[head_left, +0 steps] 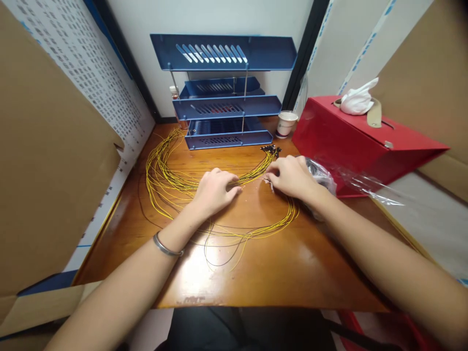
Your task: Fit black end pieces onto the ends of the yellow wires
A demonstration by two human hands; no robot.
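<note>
A loose coil of thin yellow and black wires (161, 187) spreads over the wooden table. One end of the bundle has small black connectors (270, 150), gathered beyond my right hand. My left hand (216, 191) lies on the bundle with its thumb and index finger apart, not closed round the wires. The fingers of my right hand (292, 176) are pinched together at some small pale bits (268, 181); what they grip is mostly hidden. From under this hand the wires curve back along the table's front side.
A blue three-level tray rack (226, 105) stands at the back, with a paper cup (286, 124) to its right. A red box (340, 146) with white tissue on top is at the right, beside a clear plastic bag (321, 175). Cardboard (51, 161) borders the left.
</note>
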